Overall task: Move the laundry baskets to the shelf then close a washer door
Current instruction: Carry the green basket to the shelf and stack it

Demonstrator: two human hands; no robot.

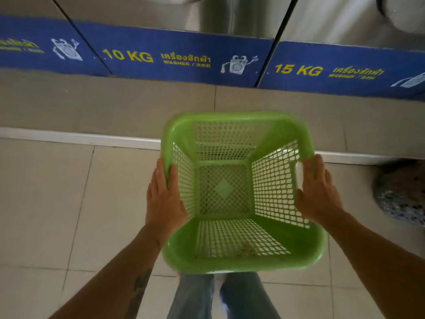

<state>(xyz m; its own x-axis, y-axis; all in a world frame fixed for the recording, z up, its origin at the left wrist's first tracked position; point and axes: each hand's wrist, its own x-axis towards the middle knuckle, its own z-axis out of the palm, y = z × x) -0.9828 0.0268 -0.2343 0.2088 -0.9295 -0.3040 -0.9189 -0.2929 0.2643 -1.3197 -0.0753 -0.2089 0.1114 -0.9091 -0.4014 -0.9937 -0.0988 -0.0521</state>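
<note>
An empty green mesh laundry basket (239, 194) hangs in the air in front of me, above my legs, its open top facing up. My left hand (164, 196) holds the left rim, thumb inside and fingers along the outside. On the right rim, beside the handle slot, my right hand (318, 192) holds on, with its thumb over the mesh wall. Stainless washers stand ahead on blue bases marked 10 KG (128, 56) and 15 KG (299, 70). A rounded washer door edge (404, 17) shows at the top right. No shelf is in view.
A raised tiled step with a white edge (80, 138) runs across in front of the washers. A round patterned bundle (401, 196) sits on the floor at the right. Beige floor tiles (57, 203) spread to the left and below.
</note>
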